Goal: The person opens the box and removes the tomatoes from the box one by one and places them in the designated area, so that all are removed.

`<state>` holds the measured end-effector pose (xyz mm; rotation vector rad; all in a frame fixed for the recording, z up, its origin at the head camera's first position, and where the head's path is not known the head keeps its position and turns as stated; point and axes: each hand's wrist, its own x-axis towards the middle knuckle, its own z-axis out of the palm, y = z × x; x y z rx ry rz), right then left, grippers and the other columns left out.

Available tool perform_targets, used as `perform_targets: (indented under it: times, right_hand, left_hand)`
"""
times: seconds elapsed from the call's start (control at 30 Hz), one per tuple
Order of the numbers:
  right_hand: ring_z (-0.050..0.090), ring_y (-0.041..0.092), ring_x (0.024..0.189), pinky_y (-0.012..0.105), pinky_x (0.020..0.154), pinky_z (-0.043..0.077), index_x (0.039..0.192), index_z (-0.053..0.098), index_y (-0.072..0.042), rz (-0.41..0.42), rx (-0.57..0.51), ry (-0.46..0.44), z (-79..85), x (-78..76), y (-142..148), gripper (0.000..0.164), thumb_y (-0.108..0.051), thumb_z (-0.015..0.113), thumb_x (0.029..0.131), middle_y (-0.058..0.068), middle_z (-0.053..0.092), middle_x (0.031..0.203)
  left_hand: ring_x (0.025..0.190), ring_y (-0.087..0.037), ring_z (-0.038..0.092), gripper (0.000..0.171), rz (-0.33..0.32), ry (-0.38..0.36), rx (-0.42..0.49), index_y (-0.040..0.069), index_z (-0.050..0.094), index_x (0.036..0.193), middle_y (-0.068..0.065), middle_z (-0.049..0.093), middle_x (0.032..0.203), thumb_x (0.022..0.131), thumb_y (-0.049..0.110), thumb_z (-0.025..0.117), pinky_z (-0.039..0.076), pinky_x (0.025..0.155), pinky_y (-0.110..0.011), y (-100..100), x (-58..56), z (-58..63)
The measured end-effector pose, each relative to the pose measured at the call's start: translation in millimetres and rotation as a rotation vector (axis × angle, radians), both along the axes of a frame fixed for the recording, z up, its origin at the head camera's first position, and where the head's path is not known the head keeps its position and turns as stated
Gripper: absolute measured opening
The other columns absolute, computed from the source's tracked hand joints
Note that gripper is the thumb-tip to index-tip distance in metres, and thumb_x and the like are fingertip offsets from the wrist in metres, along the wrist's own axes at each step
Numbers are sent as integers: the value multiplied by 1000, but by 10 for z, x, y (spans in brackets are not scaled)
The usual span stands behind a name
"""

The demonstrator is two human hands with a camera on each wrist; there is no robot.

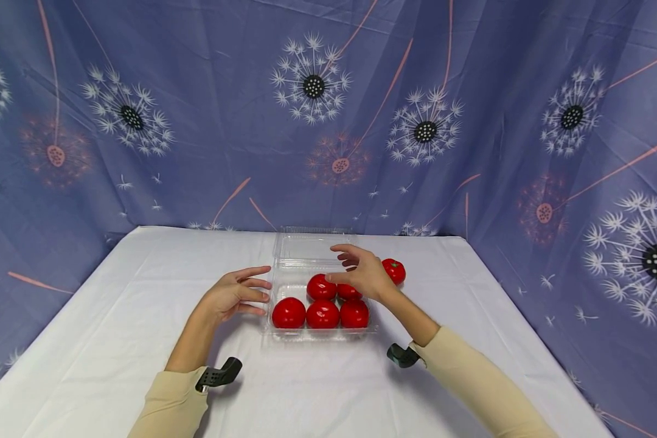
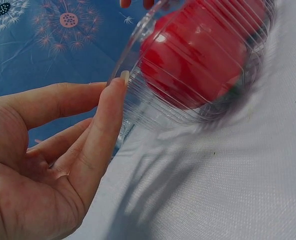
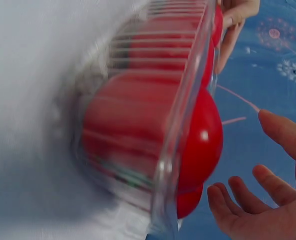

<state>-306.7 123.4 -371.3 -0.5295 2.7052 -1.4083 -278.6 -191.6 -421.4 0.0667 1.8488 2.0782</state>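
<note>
A clear plastic clamshell box (image 1: 320, 334) lies on the white cloth with its lid (image 1: 306, 248) folded back. Red tomatoes fill its front row, among them a front-left tomato (image 1: 288, 312), and a back-row tomato (image 1: 321, 288) sits behind. Another in the back row is partly covered by my right hand (image 1: 367, 275), which hovers over the box's right side with fingers spread and nothing held. At the left rim is my left hand (image 1: 231, 296), its extended fingertips right at the plastic edge. The left wrist view shows a fingertip (image 2: 118, 92) against that rim.
One loose tomato (image 1: 394, 272) with a green stem top lies on the table to the right of the box, just behind my right hand. A blue dandelion-print curtain (image 1: 224, 121) stands behind and along both sides of the white-covered table (image 1: 115, 328).
</note>
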Motion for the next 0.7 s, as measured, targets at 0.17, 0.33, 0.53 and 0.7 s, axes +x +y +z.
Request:
perform_targets:
  times: [0.17, 0.33, 0.53, 0.7]
  right_hand:
    - [64, 32, 119, 46, 101, 56, 137, 64, -25, 12, 32, 20, -27, 20, -85, 60, -27, 85, 80, 8, 67, 129]
    - [63, 38, 119, 47, 101, 55, 137, 64, -23, 30, 48, 23, -65, 41, -147, 60, -26, 85, 81, 12, 67, 129]
    - [64, 37, 114, 47, 99, 56, 136, 64, -21, 49, 76, 48, -124, 53, -210, 59, -24, 85, 81, 17, 67, 130]
    - [65, 33, 113, 47, 98, 56, 134, 66, -22, 49, 105, 71, -157, 61, -253, 57, -23, 85, 81, 16, 68, 128]
  left_hand:
    - [84, -18, 73, 81, -3, 5, -3, 2, 35, 157, -20, 62, 127, 84, -9, 70, 65, 73, -41, -1, 5, -5]
    - [85, -18, 73, 81, -12, 16, -5, 2, 34, 157, -19, 62, 126, 85, -9, 70, 65, 72, -40, -7, 12, -7]
    - [86, -17, 72, 81, -16, 25, -4, 1, 33, 157, -19, 62, 126, 85, -8, 70, 65, 72, -39, -8, 13, -14]
    - [88, -20, 72, 81, -8, 20, -11, 2, 34, 157, -23, 60, 130, 85, -9, 70, 65, 73, -41, -2, -3, -25]
